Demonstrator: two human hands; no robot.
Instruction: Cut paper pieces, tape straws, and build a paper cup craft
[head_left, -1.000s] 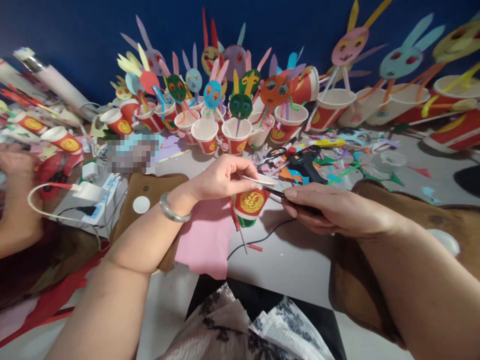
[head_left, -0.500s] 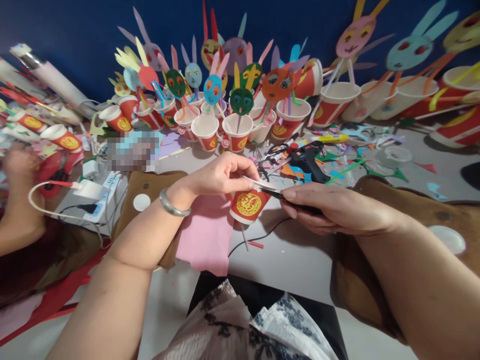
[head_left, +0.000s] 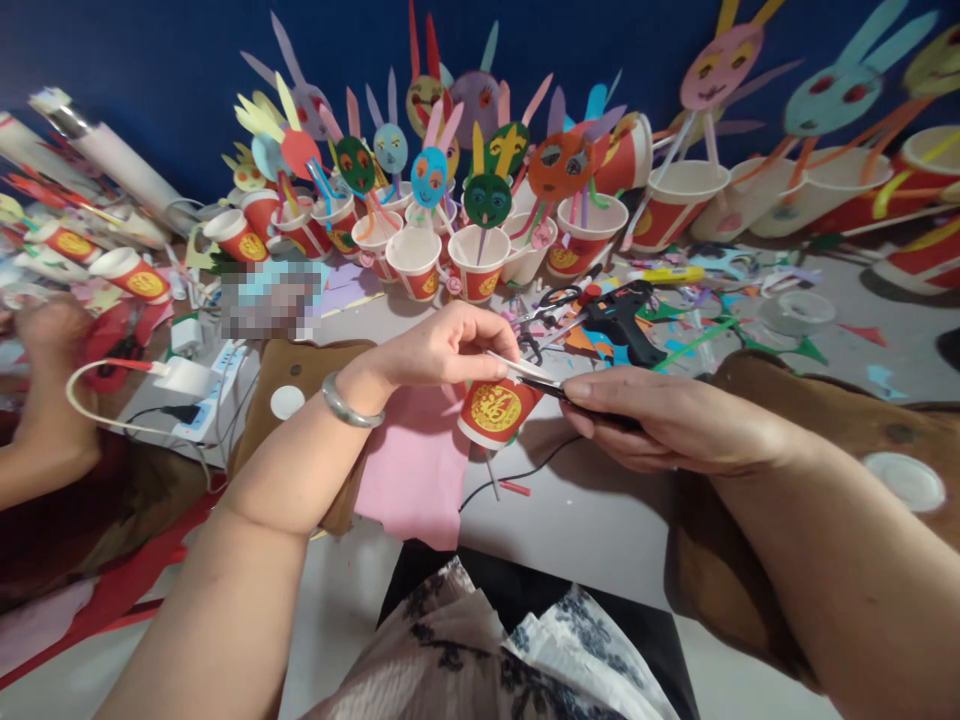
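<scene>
My left hand (head_left: 457,345) is closed, thumb and fingers pinching the upper edge of a red paper cup (head_left: 495,408) with a gold round print. A narrow pale edge or strip (head_left: 536,372) shows just beyond these fingertips; I cannot tell if it is part of the cup. A thin greyish stick (head_left: 492,475) pokes out beneath the cup. My right hand (head_left: 637,410) is closed around a slim black tool (head_left: 546,388). Its thin tip lies against or just under the pale strip; my fingers hide the rest, so its kind is unclear.
Behind stand several cups (head_left: 414,262) with paper rabbit-faced figures. Scissors (head_left: 559,297), a black glue gun (head_left: 626,325) and paper scraps lie beyond my hands. Pink paper (head_left: 412,465) lies under my left wrist. A power strip (head_left: 217,390) and another person's arm (head_left: 49,400) are at left.
The view has shifted slightly, so the background sits a little further right. Both my hands keep almost the same pose on the cup and tool.
</scene>
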